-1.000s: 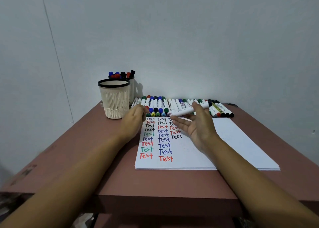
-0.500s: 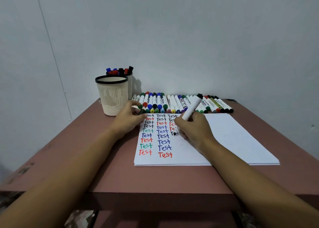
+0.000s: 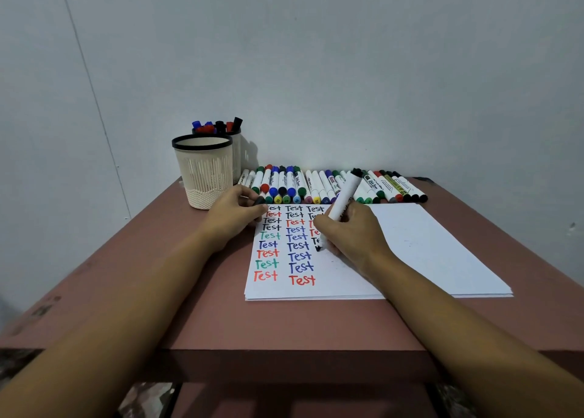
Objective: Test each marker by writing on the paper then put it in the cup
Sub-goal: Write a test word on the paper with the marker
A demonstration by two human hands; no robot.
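Right hand [image 3: 347,234] grasps a white-barrelled marker [image 3: 345,196] in a writing grip, fingers curled round the lower barrel. Its black tip presses on the paper [image 3: 426,243] at the foot of the 3rd column of "Test" words, where only a black "Te" shows beside the knuckles. The marker's long axis slants up from the tip and away to the far right, its black end over the row of markers [image 3: 297,185] lying along the back of the counter [image 3: 284,326]. Left hand [image 3: 234,217] rests at the paper's far left corner, thumb and forefinger pinching a small black piece that looks like the cap [image 3: 259,200].

2 cups stand at the counter's far left: a cream mesh cup [image 3: 202,171] with a black rim, and just behind it a second cup [image 3: 236,152] holding blue, red and black markers. Both lie left of and beyond the writing hand, with the left hand between and much the nearer. The word looks partway written. Once it is done, the marker will likely need capping, a swing leftward over the written columns and a turn upright to drop in. Which cup is meant cannot be told.
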